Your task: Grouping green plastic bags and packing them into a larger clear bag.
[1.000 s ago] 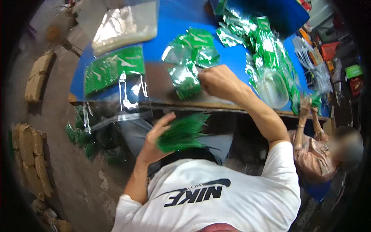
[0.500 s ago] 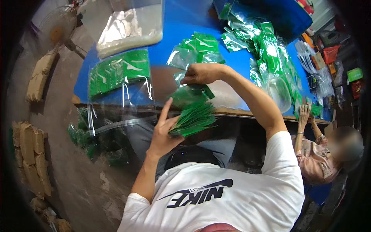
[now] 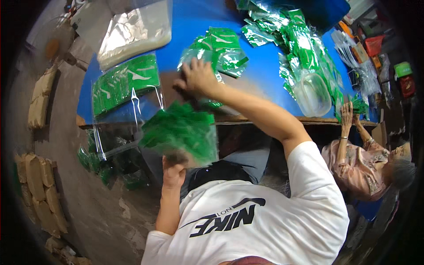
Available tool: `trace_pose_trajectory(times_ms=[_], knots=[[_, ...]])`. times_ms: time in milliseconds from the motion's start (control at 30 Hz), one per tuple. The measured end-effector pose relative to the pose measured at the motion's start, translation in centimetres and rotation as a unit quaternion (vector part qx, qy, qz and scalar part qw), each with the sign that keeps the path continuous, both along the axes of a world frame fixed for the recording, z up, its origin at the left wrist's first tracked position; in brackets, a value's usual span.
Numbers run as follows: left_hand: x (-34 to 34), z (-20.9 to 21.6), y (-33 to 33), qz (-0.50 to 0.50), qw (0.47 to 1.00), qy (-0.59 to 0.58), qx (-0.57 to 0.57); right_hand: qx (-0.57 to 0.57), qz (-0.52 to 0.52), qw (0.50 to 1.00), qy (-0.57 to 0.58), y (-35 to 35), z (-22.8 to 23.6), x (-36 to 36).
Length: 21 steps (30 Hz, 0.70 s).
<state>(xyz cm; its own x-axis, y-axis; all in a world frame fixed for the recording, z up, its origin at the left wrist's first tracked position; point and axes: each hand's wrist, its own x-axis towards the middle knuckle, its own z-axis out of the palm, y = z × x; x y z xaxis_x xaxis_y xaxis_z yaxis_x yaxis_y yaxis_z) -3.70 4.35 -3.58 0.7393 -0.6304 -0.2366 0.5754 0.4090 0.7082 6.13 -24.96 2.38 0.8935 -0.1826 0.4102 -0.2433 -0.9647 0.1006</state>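
Observation:
My left hand [image 3: 174, 171] is closed around the lower end of a fanned stack of green packets [image 3: 176, 132] in clear film, held in front of the table's near edge. The stack is smeared by motion. Beyond it, my right hand [image 3: 198, 79] reaches low over the table with its fingers spread, and I see nothing in them. A loose group of green packets [image 3: 226, 39] lies just past that hand. To the left, a large clear plastic bag [image 3: 126, 84] holds rows of green packets and hangs over the table's near edge.
A stack of clear bags [image 3: 134, 33] lies at the far left of the blue table [image 3: 260, 84]. Right of centre are a heap of green packets [image 3: 302, 48] and a clear tub [image 3: 314, 96]. A co-worker [image 3: 357, 168] handles packets at the right. Brown bundles [image 3: 39, 190] line the floor.
My left hand has turned, swinging the packet stack up and to the left. My right hand has left the stack, moved left and farther over the table, and spread its fingers.

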Motion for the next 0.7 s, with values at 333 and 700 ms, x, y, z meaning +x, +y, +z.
trace_pose_trajectory(times_ms=[333,700], knots=[[0.7,-1.6,4.0,0.027,0.963,0.203,-0.178,0.364,0.167,0.916,-0.021,5.9,3.4,-5.8],[1.7,-0.1,2.6,0.083,0.986,0.123,-0.081,0.603,0.256,0.754,0.04,6.5,1.4,-7.7]])
